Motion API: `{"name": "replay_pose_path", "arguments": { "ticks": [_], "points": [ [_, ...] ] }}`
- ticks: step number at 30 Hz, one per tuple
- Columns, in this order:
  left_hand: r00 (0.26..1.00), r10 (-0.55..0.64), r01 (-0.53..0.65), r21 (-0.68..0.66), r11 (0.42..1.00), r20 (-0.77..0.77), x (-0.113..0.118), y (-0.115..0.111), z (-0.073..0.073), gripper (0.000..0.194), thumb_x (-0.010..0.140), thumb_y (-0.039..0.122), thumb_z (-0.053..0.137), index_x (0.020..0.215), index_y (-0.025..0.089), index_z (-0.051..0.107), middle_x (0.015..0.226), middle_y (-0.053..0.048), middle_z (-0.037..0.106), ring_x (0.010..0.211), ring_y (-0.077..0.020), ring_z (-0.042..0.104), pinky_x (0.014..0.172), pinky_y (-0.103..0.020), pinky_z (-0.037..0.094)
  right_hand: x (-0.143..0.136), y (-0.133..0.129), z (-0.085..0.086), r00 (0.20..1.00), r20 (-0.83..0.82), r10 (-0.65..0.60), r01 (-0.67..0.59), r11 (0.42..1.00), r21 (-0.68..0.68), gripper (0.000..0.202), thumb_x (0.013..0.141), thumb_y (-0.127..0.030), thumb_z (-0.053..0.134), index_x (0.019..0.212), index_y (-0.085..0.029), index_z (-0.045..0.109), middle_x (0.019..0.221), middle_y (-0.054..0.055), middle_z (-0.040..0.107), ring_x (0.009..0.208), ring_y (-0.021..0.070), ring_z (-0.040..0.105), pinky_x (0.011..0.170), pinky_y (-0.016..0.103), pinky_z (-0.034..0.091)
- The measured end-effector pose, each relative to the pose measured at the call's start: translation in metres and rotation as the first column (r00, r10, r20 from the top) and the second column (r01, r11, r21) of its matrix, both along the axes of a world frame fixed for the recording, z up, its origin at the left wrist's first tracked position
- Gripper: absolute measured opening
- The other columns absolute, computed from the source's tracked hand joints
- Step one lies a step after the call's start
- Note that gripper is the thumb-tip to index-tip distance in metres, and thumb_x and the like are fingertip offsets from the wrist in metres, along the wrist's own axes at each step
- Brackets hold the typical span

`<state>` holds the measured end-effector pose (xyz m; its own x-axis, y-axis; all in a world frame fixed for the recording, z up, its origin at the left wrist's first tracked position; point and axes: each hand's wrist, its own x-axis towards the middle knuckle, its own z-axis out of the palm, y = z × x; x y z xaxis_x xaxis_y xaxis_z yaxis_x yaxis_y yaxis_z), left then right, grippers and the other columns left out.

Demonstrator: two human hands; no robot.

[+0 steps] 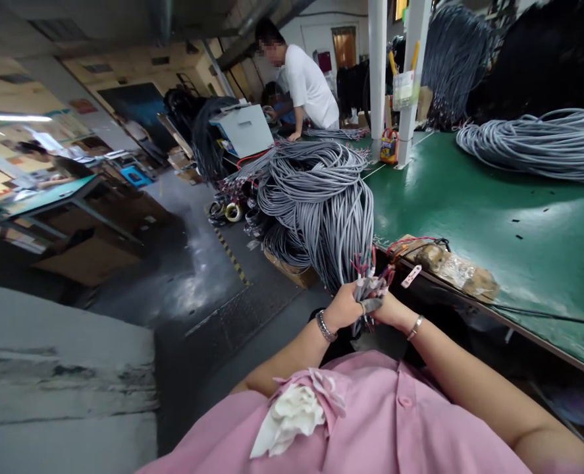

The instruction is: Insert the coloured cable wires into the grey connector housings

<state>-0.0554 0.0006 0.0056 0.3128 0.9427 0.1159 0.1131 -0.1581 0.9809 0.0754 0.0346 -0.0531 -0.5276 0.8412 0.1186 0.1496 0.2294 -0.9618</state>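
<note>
Both your hands are out ahead of your pink shirt (371, 395), meeting just beside the near edge of the green table (479, 204). Your left hand (344, 307) is wrapped round a bunch of grey cable ends (369, 288), its fingers curled in on them; your right hand (388, 311) closes on the same bunch from the other side, though the exact lie of its fingers is partly hidden. The bunch stands roughly lengthwise to you — most of its thin red, pink and green wires (362, 262) fan up and away from your body, while a few tips poke out below your fingers. Just beyond, the big heap of grey cable (321, 184) spills over the table's end, its strands hanging in long loops that run down towards your hands. To the right of your hands, a taped brown block (452, 266) lies along the table edge, slanting away from you to the left, with a small pink tag (411, 276) near its far end. Further off, a person in a white shirt (311, 85) leans over the table — one hand resting near the heap.
</note>
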Motion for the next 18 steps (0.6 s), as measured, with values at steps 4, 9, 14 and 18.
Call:
{"name": "replay_pose_path", "arguments": {
  "ticks": [4,9,14,18],
  "points": [
    [0.999,0.042,-0.042,-0.026,0.999,0.008,0.008,0.001,-0.012,0.042,0.067,0.042,0.075,0.097,0.013,0.07,0.086,-0.006,0.069,0.082,-0.0192,0.061,0.084,-0.032,0.047,-0.006,-0.003,-0.008,0.996,-0.055,-0.067,0.067,0.998,0.0,0.02,0.061,-0.009,0.06,0.078,-0.018,0.063,0.075,0.003,0.064,0.072,0.0163,0.056,0.075,0.032,0.05],
    [0.988,0.007,0.009,-0.101,0.995,0.154,0.005,-0.006,-0.021,0.038,0.074,0.048,0.067,0.084,0.012,0.071,0.075,-0.006,0.068,0.074,-0.0177,0.062,0.075,-0.031,0.048,0.006,-0.023,-0.01,0.992,-0.079,-0.097,0.083,0.983,-0.165,0.043,0.062,-0.007,0.056,0.104,-0.017,0.056,0.071,-0.003,0.057,0.059,0.0107,0.051,0.057,0.023,0.048],
    [0.981,-0.136,0.147,-0.073,0.986,0.135,-0.003,-0.015,-0.017,0.039,0.076,0.051,0.063,0.072,0.012,0.068,0.061,-0.005,0.063,0.061,-0.0152,0.06,0.064,-0.027,0.048,0.027,-0.051,0.009,0.999,-0.037,0.023,-0.024,0.999,-0.039,0.036,0.075,-0.012,0.049,0.111,-0.02,0.051,0.067,-0.005,0.048,0.057,0.0089,0.048,0.058,0.022,0.047],
    [0.987,-0.128,0.128,0.003,0.992,0.098,-0.005,-0.016,-0.011,0.047,0.081,0.052,0.057,0.054,0.013,0.058,0.05,-0.003,0.055,0.051,-0.0112,0.052,0.057,-0.024,0.043,0.041,-0.069,0.031,0.996,0.09,0.007,-0.027,0.975,0.219,0.024,0.078,-0.01,0.047,0.098,-0.019,0.057,0.088,0.003,0.058,0.079,0.015,0.055,0.077,0.03,0.048]
  ]
}}
